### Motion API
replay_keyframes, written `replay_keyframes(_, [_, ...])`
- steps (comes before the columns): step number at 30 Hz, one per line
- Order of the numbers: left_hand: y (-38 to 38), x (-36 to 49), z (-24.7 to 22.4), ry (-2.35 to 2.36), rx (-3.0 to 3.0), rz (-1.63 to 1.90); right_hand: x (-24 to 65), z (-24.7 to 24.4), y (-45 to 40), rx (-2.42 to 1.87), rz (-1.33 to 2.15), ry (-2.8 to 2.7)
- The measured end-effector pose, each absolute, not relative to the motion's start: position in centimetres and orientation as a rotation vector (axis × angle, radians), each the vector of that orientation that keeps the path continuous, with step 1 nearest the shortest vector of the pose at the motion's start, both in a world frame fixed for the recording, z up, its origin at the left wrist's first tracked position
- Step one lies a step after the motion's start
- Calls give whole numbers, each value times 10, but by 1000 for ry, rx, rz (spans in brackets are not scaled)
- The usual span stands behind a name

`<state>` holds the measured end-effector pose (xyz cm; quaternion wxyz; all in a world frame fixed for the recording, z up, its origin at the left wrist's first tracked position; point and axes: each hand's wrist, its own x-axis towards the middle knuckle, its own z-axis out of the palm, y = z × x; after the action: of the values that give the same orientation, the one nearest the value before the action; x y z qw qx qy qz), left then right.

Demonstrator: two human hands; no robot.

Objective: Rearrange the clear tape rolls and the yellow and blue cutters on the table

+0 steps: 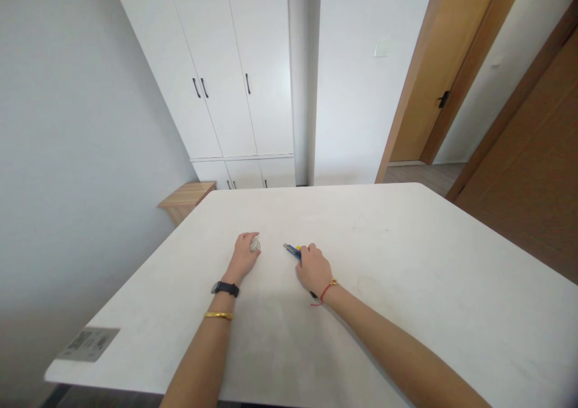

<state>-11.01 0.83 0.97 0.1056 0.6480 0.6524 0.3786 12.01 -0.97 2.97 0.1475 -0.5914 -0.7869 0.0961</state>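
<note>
My left hand (245, 253) is closed around a small, pale, round object (255, 244), gripped at its edges between thumb and fingers; it resembles a roll, but its exact kind is unclear. To the right of it, my right hand (314, 266) grips a blue utility knife (292, 251) with a bit of yellow on it. The knife's front end points left, toward the pale round object, with a gap between the two. Most of the handle is hidden in my palm, though a dark end shows by the wrist. Both hands are low over the white table (289, 336).
A grey printed label (90, 343) lies at the table's near left corner. Beyond the far left edge stands a small wooden cabinet (187, 194), with a white wardrobe (217, 65) behind it. Wooden doors (524, 167) are on the right.
</note>
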Motion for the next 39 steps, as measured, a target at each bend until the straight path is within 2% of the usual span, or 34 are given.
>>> replay_keyframes(7, [14,-136,7,1908,1767,1248,28,27,9,-1628,455,-2122])
replay_keyframes(13, [19,-143,-3,1908,1695,1285,27,19,17,-1165,751,-2053])
replay_keyframes(17, [18,-141,-4,1891,1720,1240,49,11,14,-1022,920,-1971])
replay_keyframes(21, [11,-135,7,2021,1711,1145,92,17,9,-977,878,-1983])
replay_keyframes(25, [0,-117,19,2285,1689,813,157,29,9,-1006,750,-1964])
replay_keyframes(29, [-7,-96,20,2331,1825,517,220,28,11,-1145,638,-1850])
replay_keyframes(33, [-4,-98,17,2319,1803,484,254,16,11,-1298,615,-1689])
replay_keyframes(39, [4,-112,13,2317,1793,506,254,11,6,-1323,638,-1686])
